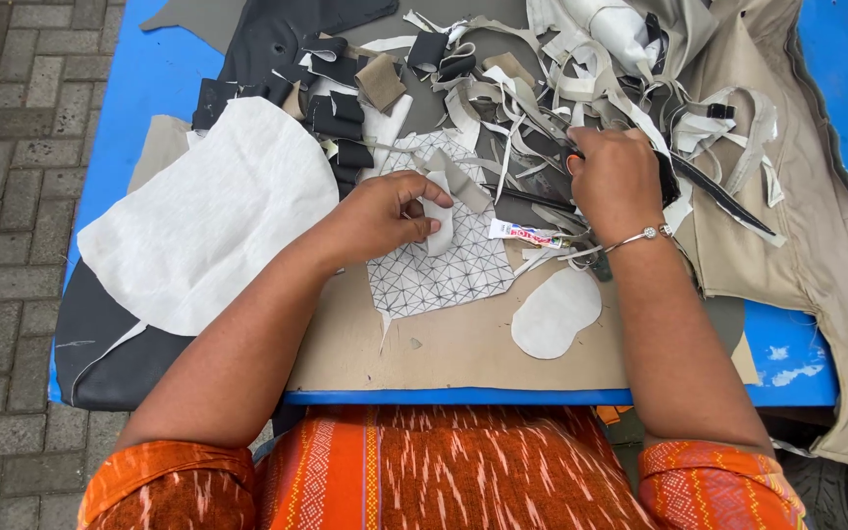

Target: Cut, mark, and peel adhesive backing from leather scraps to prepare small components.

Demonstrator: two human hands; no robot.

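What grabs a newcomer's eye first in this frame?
Probably the heap of grey, beige and black fabric scraps piled across the far side of the blue table. Next, the left hand pinching a small white piece over a grid-patterned sheet at centre, and the large white fabric piece at left.

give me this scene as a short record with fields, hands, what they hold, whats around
left hand: pinches a small white strip over a patterned white fabric piece
right hand: closed around scissors with orange handles, mostly hidden by the hand
wrist: silver bracelet
nearby: glue tube, white oval cutout, large white fabric sheet
heap: black and beige scraps
surface: tan board on blue table
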